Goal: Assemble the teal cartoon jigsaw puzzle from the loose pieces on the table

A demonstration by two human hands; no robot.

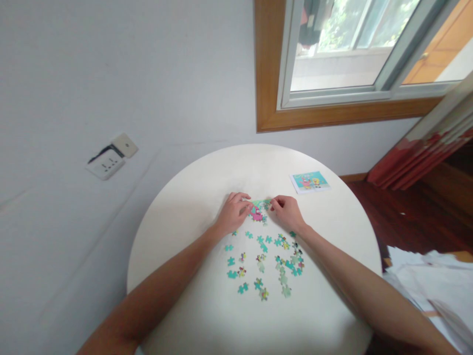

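Observation:
A small joined patch of jigsaw pieces (259, 209), green and pink, lies near the middle of a round white table (192, 207). My left hand (233, 212) rests on the table at the patch's left edge, fingers curled and pressing on it. My right hand (286, 212) is at its right edge, fingertips pinched on a piece there. Several loose teal puzzle pieces (263, 264) lie scattered on the table between my forearms, closer to me.
A small reference picture card (309, 181) lies on the table at the far right. A wall socket (106, 164) sits on the white wall to the left. A window (351, 49) is ahead, a red curtain (417, 158) and white papers (432, 281) to the right.

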